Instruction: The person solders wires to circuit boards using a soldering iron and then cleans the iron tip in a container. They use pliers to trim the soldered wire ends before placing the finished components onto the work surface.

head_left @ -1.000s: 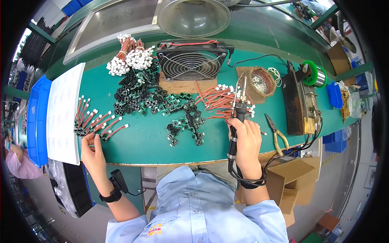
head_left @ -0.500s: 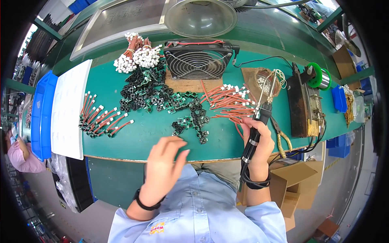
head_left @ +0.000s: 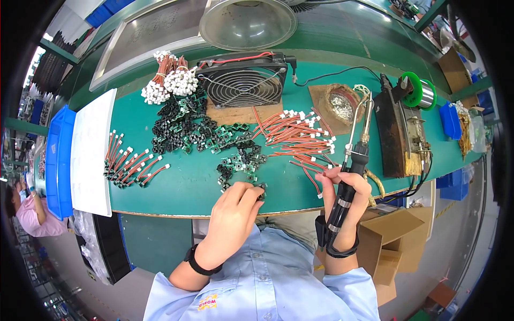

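My left hand (head_left: pixel 233 218) is at the near edge of the green table, its fingertips closed on a small black-and-green circuit board (head_left: pixel 261 193). Just beyond it lies a loose pile of similar boards (head_left: pixel 235 160). My right hand (head_left: pixel 350 200) grips a soldering iron (head_left: pixel 357 155) by its black handle, metal tip pointing up and away. Its thumb and forefinger meet beside the red wires with white connectors (head_left: pixel 302 136); whether they pinch a wire is hard to make out. At left are several boards with wires attached (head_left: pixel 128 168).
A black fan (head_left: pixel 243 85) stands at the back, bundled white connectors (head_left: pixel 171 83) to its left. To the right are a solder dish (head_left: pixel 342 107), a dark metal box (head_left: pixel 391 134), a solder wire spool (head_left: pixel 420 92) and pliers (head_left: pixel 376 184). A white board (head_left: pixel 93 155) and blue bin (head_left: pixel 60 163) stand left.
My left hand has moved right and forward and its fingers have closed on a small board. The right hand with the soldering iron has shifted slightly, its fingertips lower. The whole view has turned a little.
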Tool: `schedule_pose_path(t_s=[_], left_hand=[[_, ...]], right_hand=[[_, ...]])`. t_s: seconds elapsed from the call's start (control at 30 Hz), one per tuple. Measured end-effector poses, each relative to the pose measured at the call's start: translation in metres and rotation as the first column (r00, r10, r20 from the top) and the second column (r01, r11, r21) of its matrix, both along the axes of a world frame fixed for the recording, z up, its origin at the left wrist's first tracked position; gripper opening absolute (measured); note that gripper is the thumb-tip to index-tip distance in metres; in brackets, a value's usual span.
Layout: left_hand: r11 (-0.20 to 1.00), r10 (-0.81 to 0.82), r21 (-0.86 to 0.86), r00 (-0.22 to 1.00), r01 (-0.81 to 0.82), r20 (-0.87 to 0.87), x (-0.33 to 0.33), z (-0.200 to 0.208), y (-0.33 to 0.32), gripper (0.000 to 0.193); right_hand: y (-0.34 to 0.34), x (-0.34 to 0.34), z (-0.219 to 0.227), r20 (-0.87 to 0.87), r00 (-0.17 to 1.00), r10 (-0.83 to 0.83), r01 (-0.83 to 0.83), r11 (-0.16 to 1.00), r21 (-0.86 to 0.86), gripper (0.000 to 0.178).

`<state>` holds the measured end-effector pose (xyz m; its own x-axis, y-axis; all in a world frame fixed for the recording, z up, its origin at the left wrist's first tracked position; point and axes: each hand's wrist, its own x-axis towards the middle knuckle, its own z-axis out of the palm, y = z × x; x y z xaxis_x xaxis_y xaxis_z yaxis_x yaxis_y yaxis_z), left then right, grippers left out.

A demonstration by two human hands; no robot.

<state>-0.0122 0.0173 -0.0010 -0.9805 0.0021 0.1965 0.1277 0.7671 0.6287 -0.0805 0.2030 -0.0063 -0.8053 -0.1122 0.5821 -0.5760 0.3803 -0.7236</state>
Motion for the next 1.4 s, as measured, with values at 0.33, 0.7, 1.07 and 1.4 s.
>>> schedule_pose_path(t_s=[0.33,0.7,1.07,1.4], left_hand=[[0.967,-0.22,-0.154,0.969,0.202,-0.109,-0.001,0.002,-0.004,0.028],[0.926,-0.34,-0.234,0.924,0.297,-0.173,0.021,-0.011,0.003,0.029],[0.002,-0.39,0.976,0.898,-0.22,0.203,0.025,0.03,-0.002,0.015],[-0.332,-0.568,0.892,0.82,-0.306,0.07,0.025,0.018,-0.005,0.022]], right_hand=[[-0.004,0.019,0.012,0.248,0.95,0.191,-0.129,0.96,-0.247,0.043],[-0.004,0.03,0.017,0.486,0.772,0.41,-0.113,0.84,-0.531,0.047],[-0.017,0.045,0.042,0.371,0.75,0.548,-0.371,0.813,-0.45,0.049],[-0.03,0.047,0.048,0.255,0.821,0.511,-0.422,0.843,-0.333,0.048]])
